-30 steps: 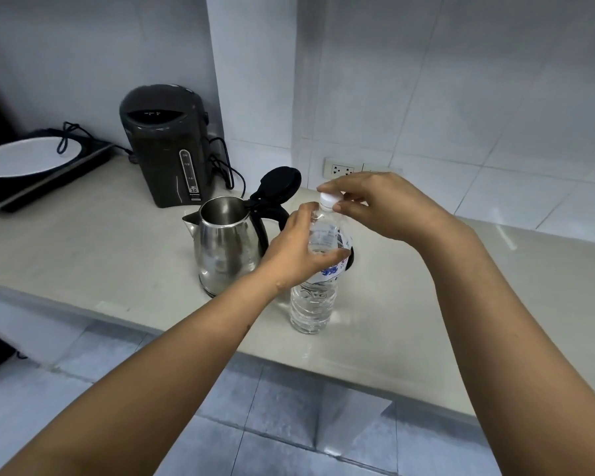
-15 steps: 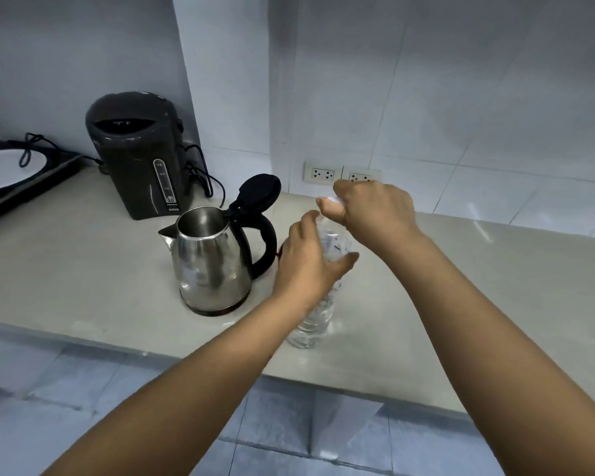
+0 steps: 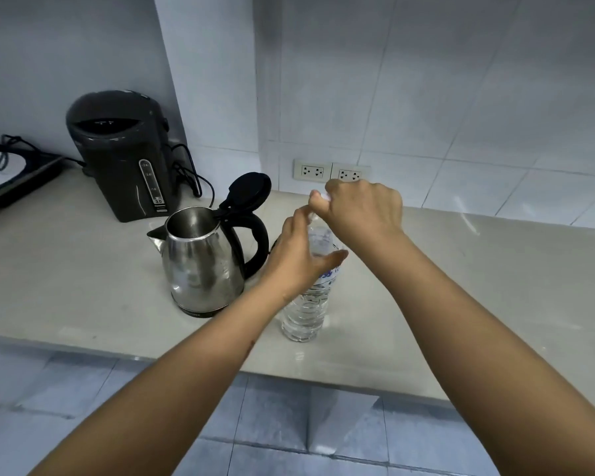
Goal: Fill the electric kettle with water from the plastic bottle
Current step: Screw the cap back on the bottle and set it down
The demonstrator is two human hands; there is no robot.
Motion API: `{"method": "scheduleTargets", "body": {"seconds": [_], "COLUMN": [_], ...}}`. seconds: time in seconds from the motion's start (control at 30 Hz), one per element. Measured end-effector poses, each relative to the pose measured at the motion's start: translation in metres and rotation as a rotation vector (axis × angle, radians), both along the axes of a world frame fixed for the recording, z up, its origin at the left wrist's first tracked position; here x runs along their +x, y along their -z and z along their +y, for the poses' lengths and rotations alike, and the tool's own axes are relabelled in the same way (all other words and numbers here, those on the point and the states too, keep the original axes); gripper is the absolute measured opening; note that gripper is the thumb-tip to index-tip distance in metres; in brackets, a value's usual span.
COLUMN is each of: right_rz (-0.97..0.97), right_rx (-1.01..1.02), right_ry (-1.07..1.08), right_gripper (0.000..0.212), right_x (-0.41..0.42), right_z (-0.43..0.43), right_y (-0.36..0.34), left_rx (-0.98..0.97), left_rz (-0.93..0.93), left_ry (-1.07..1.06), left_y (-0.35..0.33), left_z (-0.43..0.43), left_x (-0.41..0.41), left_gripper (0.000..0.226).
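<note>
A steel electric kettle (image 3: 200, 262) stands on the counter with its black lid (image 3: 249, 190) flipped up and its mouth open. Just to its right a clear plastic water bottle (image 3: 306, 310) stands upright near the counter's front edge. My left hand (image 3: 299, 255) is wrapped around the bottle's upper body. My right hand (image 3: 361, 207) is closed over the bottle's top, with the white cap (image 3: 318, 195) pinched in its fingers. The bottle's neck is hidden by both hands.
A dark hot-water dispenser (image 3: 121, 152) with a coiled cord stands behind the kettle to the left. A black cooktop with a white plate (image 3: 0, 176) is at the far left. Two wall sockets (image 3: 330, 173) sit behind the bottle. The counter edge (image 3: 152, 355) runs below.
The view has shifted, so the kettle and bottle sit further right in frame. My right hand has turned over the cap, from fingertips on it to a closed fist. The bottle stays put.
</note>
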State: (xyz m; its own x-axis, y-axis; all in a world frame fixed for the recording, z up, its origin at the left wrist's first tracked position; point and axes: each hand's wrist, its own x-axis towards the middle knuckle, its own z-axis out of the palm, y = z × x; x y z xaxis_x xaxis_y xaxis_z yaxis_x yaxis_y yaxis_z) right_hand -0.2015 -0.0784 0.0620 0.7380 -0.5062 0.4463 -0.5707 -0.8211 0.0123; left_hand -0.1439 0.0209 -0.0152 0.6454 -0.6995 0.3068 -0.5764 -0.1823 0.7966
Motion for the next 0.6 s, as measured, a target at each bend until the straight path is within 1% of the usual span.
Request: {"method": "scheduleTargets", "body": {"seconds": [0.03, 0.1, 0.17, 0.23, 0.33, 0.4, 0.5, 0.6], "right_rz": [0.013, 0.020, -0.007, -0.058, -0.170, -0.240, -0.354, -0.427], "right_rx": [0.021, 0.041, 0.044, 0.044, 0.063, 0.089, 0.117, 0.174], "right_ry": [0.045, 0.079, 0.051, 0.002, -0.046, -0.055, -0.069, -0.072], "right_gripper": [0.035, 0.036, 0.037, 0.043, 0.051, 0.053, 0.049, 0.045], "right_x": [0.003, 0.007, 0.007, 0.005, 0.000, -0.006, -0.010, -0.009], "right_z": [0.002, 0.006, 0.012, 0.018, 0.025, 0.026, 0.028, 0.035], "right_y": [-0.001, 0.000, 0.002, 0.008, 0.020, 0.028, 0.037, 0.046], "left_rx": [-0.027, -0.068, -0.059, -0.040, 0.020, 0.084, 0.168, 0.254], "left_rz": [-0.037, -0.074, -0.048, -0.024, -0.100, -0.194, -0.291, -0.377], "left_ry": [-0.049, -0.079, -0.071, -0.059, -0.009, -0.017, -0.037, -0.056], "left_y": [0.003, 0.005, 0.007, 0.011, 0.022, 0.029, 0.039, 0.044], "left_z": [-0.001, 0.002, 0.010, 0.019, 0.032, 0.040, 0.047, 0.049], "left_x": [-0.005, -0.008, -0.005, -0.001, 0.002, 0.003, 0.003, 0.003], "left_gripper": [0.086, 0.090, 0.097, 0.107, 0.115, 0.115, 0.112, 0.108]}}
